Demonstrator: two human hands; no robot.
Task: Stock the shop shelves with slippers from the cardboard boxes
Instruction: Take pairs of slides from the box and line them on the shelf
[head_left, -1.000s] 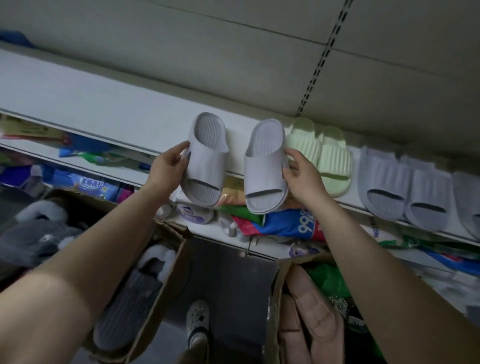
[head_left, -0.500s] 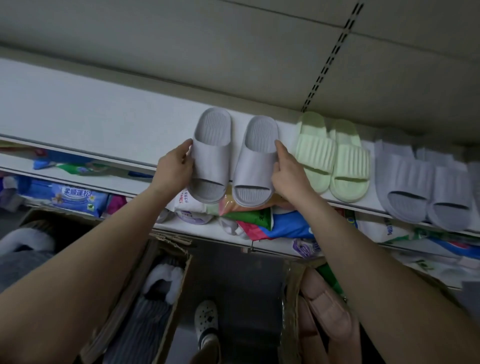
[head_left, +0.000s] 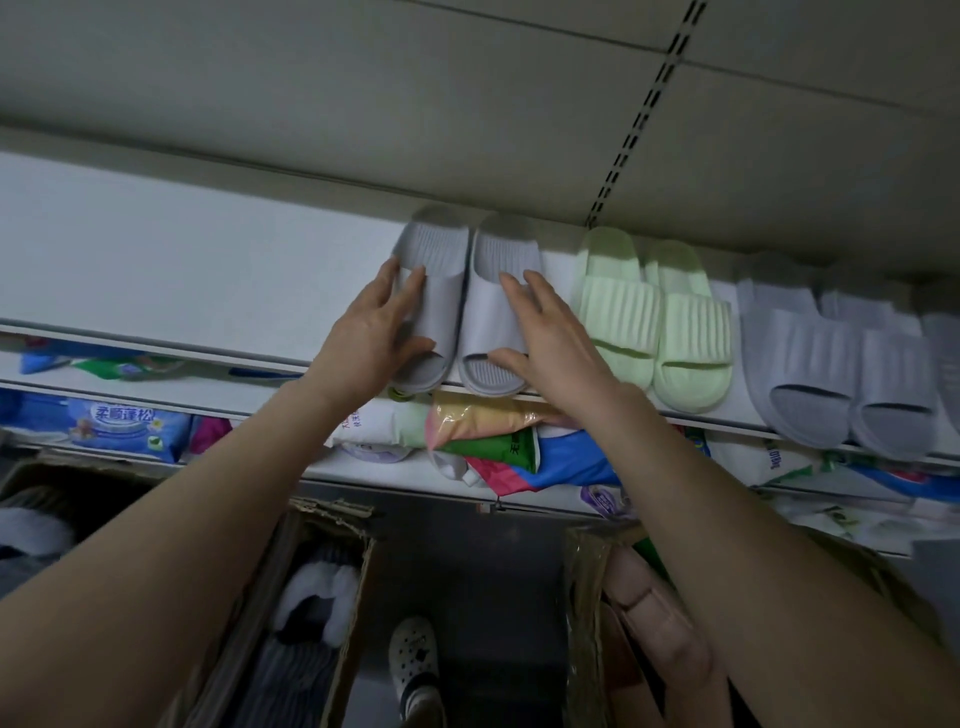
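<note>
left hand (head_left: 371, 332) and right hand (head_left: 553, 338), grips open and flat, press the grey pair (head_left: 483, 317) onto the shelf (head_left: 182, 260), likely aligning it.

This is a shop; a long white shelf (head_left: 182, 280) carries footwear set out in neat pairs, green slippers (head_left: 654, 322) just beside grey slippers (head_left: 800, 364); the back panel has a slotted metal strip (head_left: 639, 114) such as shop racking uses; the level below is crammed with printed packets (head_left: 130, 423); cardboard boxes (head_left: 260, 603) on the floor hold more slippers.
</note>
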